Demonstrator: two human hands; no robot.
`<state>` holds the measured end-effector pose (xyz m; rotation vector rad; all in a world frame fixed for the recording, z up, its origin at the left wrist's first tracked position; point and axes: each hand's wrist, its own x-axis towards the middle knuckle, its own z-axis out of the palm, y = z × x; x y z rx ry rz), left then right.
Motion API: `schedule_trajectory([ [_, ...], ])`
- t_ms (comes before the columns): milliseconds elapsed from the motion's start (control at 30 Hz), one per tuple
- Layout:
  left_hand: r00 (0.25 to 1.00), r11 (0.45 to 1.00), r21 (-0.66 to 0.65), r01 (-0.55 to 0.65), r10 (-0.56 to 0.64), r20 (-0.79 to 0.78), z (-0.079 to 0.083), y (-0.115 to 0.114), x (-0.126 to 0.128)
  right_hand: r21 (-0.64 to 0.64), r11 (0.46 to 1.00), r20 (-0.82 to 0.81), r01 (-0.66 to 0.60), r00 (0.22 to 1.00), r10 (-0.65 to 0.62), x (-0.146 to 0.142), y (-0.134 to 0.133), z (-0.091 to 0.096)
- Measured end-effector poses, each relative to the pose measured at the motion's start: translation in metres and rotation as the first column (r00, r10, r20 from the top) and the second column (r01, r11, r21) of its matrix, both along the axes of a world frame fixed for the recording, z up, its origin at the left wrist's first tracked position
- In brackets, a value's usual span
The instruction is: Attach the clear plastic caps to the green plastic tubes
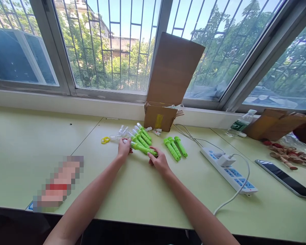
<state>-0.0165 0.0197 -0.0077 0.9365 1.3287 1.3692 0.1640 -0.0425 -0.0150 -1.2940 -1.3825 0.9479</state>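
Note:
My left hand [124,148] is closed around the clear tip end of a green ribbed plastic tube [141,148]. The tube's other end is gripped in the fingers of my right hand [159,160], so it lies between both hands just above the table. Right behind it, several similar green tubes with clear tips [143,136] lie side by side. Loose clear plastic pieces [121,129] rest beyond my left hand, with yellow rings [105,140] to its left. To the right of my right hand lie three green tubes [171,149] with flared ends and no clear tips.
An open cardboard box [156,117] stands by the window, small white pieces [157,132] before it. On the right are a power strip [229,172] with cables, a phone [287,178], a water bottle [241,124] and wooden pieces [285,153]. A pixelated patch covers something at left.

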Motion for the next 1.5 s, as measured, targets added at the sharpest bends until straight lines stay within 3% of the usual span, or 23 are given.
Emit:
schedule_trajectory([
  [500, 0.998, 0.998, 0.037, 0.044, -0.046, 0.033, -0.003, 0.001, -0.001, 0.038, 0.999, 0.097, -0.037, 0.995, 0.033, -0.001, -0.003, 0.002],
  [767, 0.994, 0.990, 0.106, 0.089, -0.096, 0.059, -0.004, 0.001, 0.000, 0.038, 0.996, 0.301, -0.077, 0.952, 0.062, 0.002, -0.006, 0.010],
  [967, 0.994, 0.989, 0.127, 0.076, -0.085, 0.065, -0.002, -0.001, -0.001, 0.038, 0.998, 0.278, -0.054, 0.960, 0.042, 0.000, -0.006, 0.009],
  [1233, 0.988, 0.996, 0.079, 0.045, -0.056, 0.141, 0.004, -0.003, -0.001, 0.242, 0.970, 0.382, -0.028, 0.922, -0.068, 0.002, -0.003, 0.001],
  [1500, 0.986, 0.993, 0.098, 0.063, -0.077, 0.151, 0.003, -0.002, 0.000, 0.272, 0.962, 0.453, -0.027, 0.886, -0.103, 0.003, -0.003, 0.001],
])
